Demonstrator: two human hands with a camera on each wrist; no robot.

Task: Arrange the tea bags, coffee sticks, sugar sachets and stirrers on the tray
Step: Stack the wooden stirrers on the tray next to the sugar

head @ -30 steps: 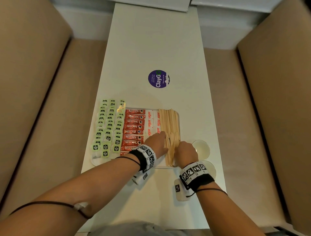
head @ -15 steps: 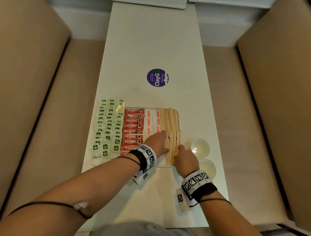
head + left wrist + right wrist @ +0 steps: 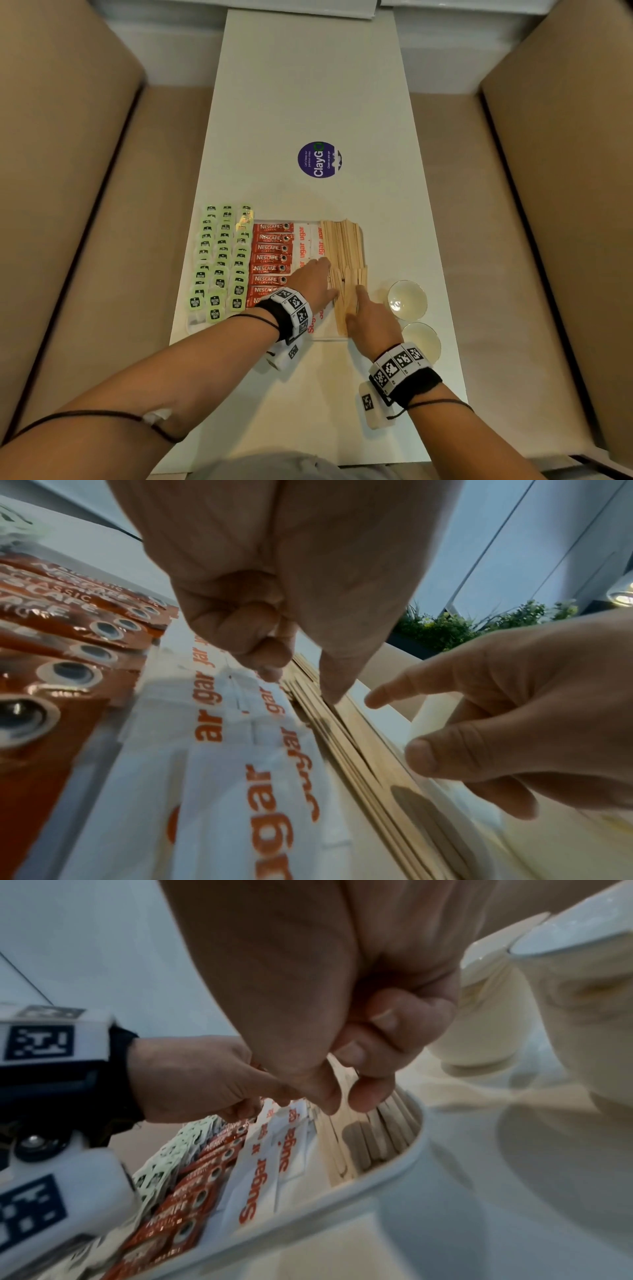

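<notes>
Right hand (image 3: 342,1069) fingers curled over stirrers (image 3: 383,1131) in tray (image 3: 308,1215); cups (image 3: 496,1010) beside.

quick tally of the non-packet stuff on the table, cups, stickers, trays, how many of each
small cream cups: 2
round purple sticker: 1
white tray: 1
total: 4

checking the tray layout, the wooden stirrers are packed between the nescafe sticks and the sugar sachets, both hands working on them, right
Not quite. In the head view the wooden stirrers lie at the tray's right edge, beyond the sugar sachets, which sit between them and the Nescafe sticks. Both the left hand and right hand are on them.
</notes>
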